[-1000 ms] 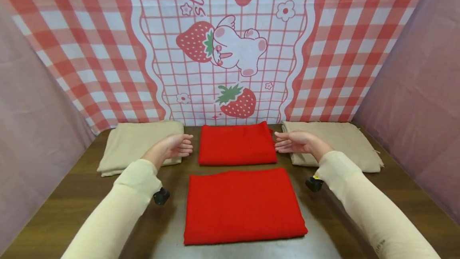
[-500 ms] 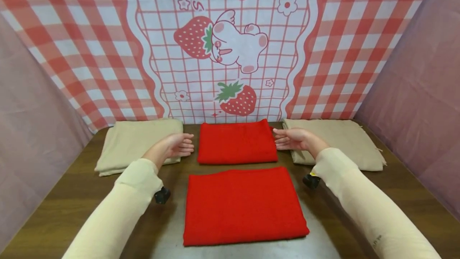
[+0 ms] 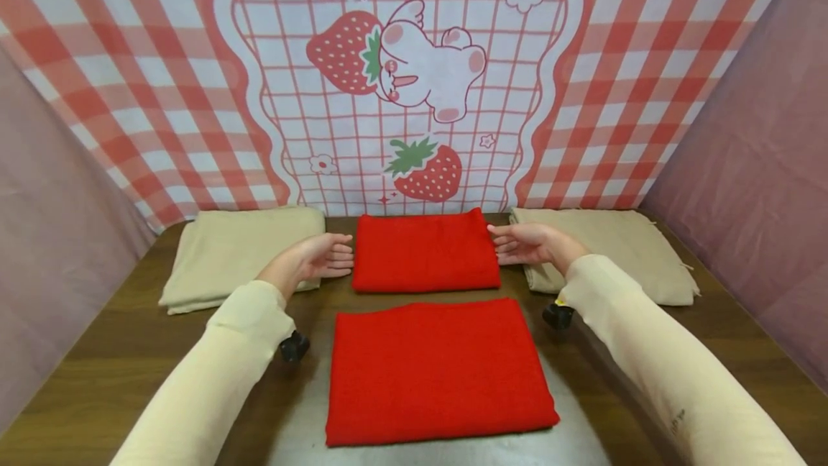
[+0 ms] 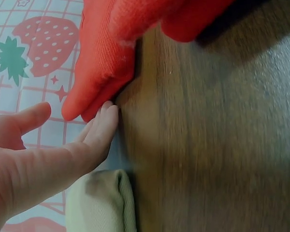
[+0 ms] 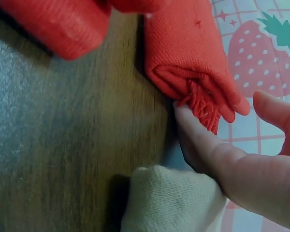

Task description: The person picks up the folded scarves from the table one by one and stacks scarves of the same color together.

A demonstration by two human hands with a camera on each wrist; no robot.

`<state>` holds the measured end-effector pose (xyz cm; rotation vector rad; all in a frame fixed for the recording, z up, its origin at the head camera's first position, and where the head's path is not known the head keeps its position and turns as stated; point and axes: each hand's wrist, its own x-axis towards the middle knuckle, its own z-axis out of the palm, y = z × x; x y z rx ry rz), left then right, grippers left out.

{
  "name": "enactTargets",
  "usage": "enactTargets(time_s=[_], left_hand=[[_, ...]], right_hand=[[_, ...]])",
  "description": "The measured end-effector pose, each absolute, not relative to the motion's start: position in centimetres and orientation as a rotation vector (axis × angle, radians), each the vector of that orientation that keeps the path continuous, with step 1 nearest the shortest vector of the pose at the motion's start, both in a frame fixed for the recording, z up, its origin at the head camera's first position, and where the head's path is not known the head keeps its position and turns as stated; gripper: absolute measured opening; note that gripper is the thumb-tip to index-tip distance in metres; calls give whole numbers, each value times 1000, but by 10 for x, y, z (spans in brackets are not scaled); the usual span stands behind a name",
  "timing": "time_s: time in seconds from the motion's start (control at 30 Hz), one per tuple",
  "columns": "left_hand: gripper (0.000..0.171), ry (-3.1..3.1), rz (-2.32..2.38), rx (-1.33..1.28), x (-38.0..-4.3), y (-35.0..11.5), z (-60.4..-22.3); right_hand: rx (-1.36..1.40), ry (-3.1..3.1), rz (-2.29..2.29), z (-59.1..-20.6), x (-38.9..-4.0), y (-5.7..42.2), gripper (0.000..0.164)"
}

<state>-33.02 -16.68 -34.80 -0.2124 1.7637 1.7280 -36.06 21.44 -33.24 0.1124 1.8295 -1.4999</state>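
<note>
- Head view: even, moderately bright light; wide-angle stretching of the sleeves [image 3: 184,387] toward the lower corners.
- Pale glare on the table [image 3: 84,358] around the front red cloth [image 3: 443,372], apparently from overhead light.
- Soft shadows on the wood below both sleeves.
- Wrist views: softer detail, the front red cloth blurred at the top edge; cool sheen on the wood.
- Right wrist view: dark shadow beside the beige cloth [image 5: 171,200].
</note>
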Motion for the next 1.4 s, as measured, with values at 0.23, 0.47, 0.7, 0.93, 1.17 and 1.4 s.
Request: enactTargets(time_s=[0.23,0.47,0.7,0.93,1.17,1.4], left_hand=[[63,1720,1748,-225,-333,-162,-342],[68,1769,1709,-200,-357,-165,-364],[49,1809,1667,-199,-388,-165,-387],[32,1851,1660,-244,-338,-140,-326],[27,1772,1671,-309,-360,-149,-356],[31,1814,1659,-416,-350,-146,-356]], right_hand=[[95,1782,-1563,-329,-364,207,25],[126,1833,-1535,-328,-366,194,31],[135,1815,-1550,-328,-369,185,33],[147,1735,-1536,-327,-370,185,23],[154,1772,-1411,-327,-367,189,27],[219,1825,-1364,-326,-362,196,32]])
